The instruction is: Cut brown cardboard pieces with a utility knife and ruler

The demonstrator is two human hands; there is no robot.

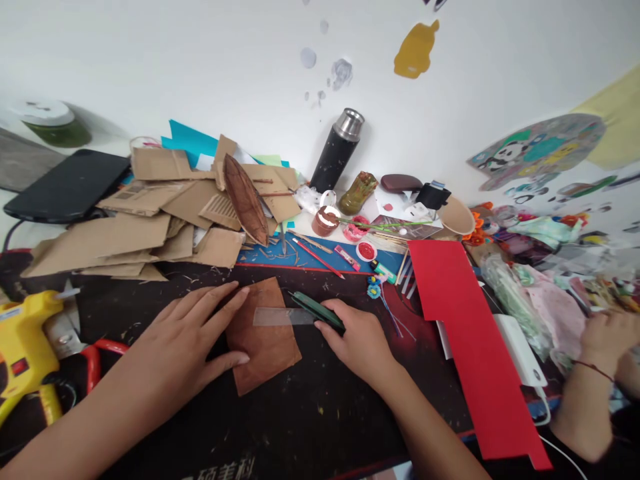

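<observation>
A brown-painted, roughly square piece of cardboard (265,357) lies on the dark work mat. My left hand (193,333) rests at its left side, fingers spread, with thumb and fingertips on or at its edge. In my right hand (357,340) is a dark green utility knife (316,309), pointing left, its front end above the upper right edge of the brown piece. A clear strip (273,317) lies across the piece and reaches right under the knife; its right end is hidden by my fingers.
Left stand a yellow glue gun (27,340), red-handled scissors (93,363) and piled cardboard scraps (125,233). Behind are a black thermos (335,150) and paint pots (326,221). Right lies red card (480,347); beyond it, another person's hand (605,337).
</observation>
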